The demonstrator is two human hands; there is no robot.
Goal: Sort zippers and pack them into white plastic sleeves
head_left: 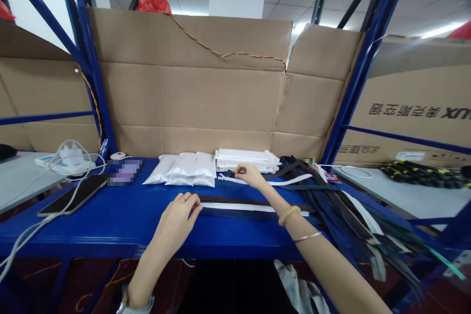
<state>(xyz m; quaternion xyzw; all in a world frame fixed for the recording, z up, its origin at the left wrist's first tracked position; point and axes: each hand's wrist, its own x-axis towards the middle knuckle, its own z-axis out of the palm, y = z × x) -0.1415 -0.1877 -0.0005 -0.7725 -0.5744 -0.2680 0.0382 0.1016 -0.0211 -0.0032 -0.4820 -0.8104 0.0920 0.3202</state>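
Several zippers lie lengthwise along the blue shelf: a white zipper (pixel 239 207) is flanked by a dark brown zipper (pixel 228 200) and a navy zipper (pixel 228 213). My left hand (pixel 179 218) is closed at their left ends, its fingertips pinched together there. Farther back, my right hand (pixel 249 175) pinches the end of another dark zipper (pixel 231 173). Just below it, a second white zipper (pixel 290 181) stretches to the right. Both of those run toward a tangled pile of zippers (pixel 331 206) at the right.
White plastic packets (pixel 189 167) and a stack of flat white packs (pixel 246 159) stand at the back. A phone (pixel 75 195), a white cable and a power strip (pixel 66 162) are at the left. Cardboard (pixel 195 98) walls the rear between blue posts. Zipper ends overhang the front right edge.
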